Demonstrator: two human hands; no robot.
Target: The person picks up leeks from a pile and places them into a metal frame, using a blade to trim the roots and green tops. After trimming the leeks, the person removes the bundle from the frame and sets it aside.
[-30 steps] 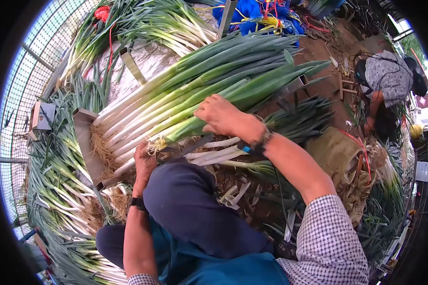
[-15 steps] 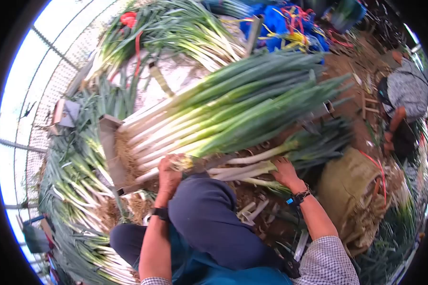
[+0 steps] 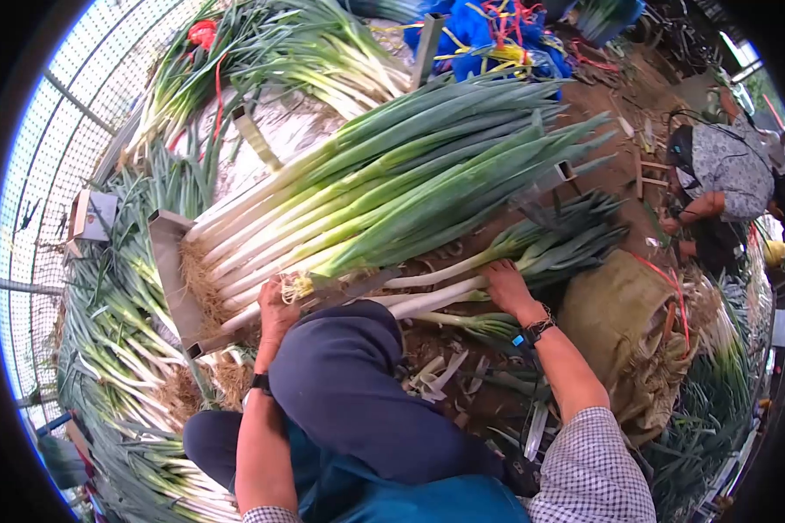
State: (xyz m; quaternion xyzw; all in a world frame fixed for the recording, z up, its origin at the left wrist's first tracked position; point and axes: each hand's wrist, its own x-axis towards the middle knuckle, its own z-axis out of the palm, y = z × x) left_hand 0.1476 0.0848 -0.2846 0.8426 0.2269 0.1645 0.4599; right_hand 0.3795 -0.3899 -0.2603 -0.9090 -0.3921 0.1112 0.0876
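A thick bundle of long leeks (image 3: 384,192) lies in a metal trough frame (image 3: 167,270), white ends and roots toward me. My left hand (image 3: 276,315) rests at the root end of the bundle, fingers curled on the lowest stalks. My right hand (image 3: 506,288) presses down on a few loose leeks (image 3: 462,275) lying on the ground beside the bundle, gripping their stalks. My knee in dark trousers (image 3: 349,383) sits between my two arms.
More leeks are piled at the left (image 3: 113,331) and at the back (image 3: 270,52). A burlap sack (image 3: 624,322) stands at the right. Blue cloth with coloured ties (image 3: 488,30) lies behind. Another person (image 3: 724,166) crouches at the far right. Trimmings litter the dirt.
My right hand left the top of the bundle and went down to the loose leeks on the ground. The left hand stayed at the root end.
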